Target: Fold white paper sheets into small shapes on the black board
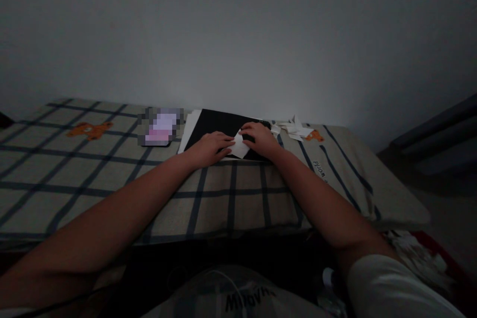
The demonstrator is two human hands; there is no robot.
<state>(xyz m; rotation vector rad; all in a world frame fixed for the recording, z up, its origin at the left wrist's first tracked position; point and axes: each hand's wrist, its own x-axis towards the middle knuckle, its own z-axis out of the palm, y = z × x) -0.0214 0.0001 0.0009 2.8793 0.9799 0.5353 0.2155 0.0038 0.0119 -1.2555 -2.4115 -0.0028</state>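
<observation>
A small piece of white paper, apparently folded to angled edges, lies over a flat black board or folder. At its left edge, the thumb and fingers of my left hand close on the paper. My right hand grips its upper right side with bent fingers. White sheets stick out from under the black board on the left. Just beyond my right hand, folded white paper shapes sit on the checked cloth.
A blurred-out phone with a lit screen lies left of the board. The checked cloth with orange bear prints covers the table, which stands against a grey wall. Something red with pale items is low on the right.
</observation>
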